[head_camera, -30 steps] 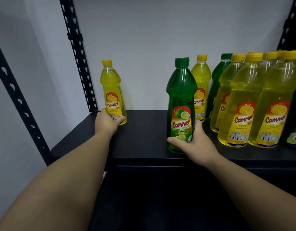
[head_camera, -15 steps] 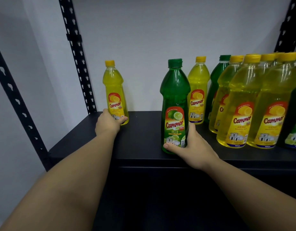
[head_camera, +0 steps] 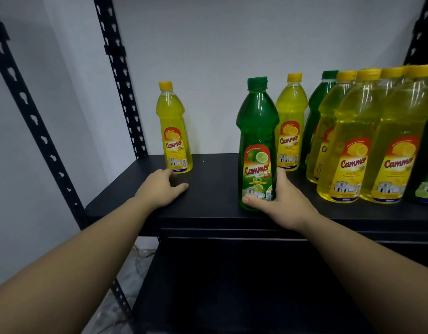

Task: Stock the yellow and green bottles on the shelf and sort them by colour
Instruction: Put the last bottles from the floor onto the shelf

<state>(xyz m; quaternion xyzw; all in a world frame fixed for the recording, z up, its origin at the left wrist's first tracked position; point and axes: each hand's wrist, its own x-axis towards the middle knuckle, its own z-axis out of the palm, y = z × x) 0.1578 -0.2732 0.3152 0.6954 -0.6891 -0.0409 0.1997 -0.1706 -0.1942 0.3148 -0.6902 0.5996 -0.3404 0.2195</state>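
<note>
A lone yellow bottle [head_camera: 173,131] stands upright at the back left of the black shelf [head_camera: 208,189]. My left hand [head_camera: 161,188] lies on the shelf just in front of it, fingers apart, off the bottle. A green lime bottle [head_camera: 256,145] stands upright near the shelf's front edge, and my right hand [head_camera: 280,201] is wrapped around its base. Behind it stands another yellow bottle [head_camera: 290,124]. At the right crowd several yellow bottles [head_camera: 353,145] with a green bottle [head_camera: 316,107] behind them and part of a green one [head_camera: 427,189] at the frame edge.
Black perforated uprights [head_camera: 119,75] frame the shelf at left and a further upright [head_camera: 420,30] at right, against a white wall. A lower black shelf [head_camera: 232,285] sits below. Bare shelf surface lies between the lone yellow bottle and the green one.
My left hand has let go of the lone yellow bottle and drawn back onto the shelf. The green bottle in my right hand has shifted slightly left.
</note>
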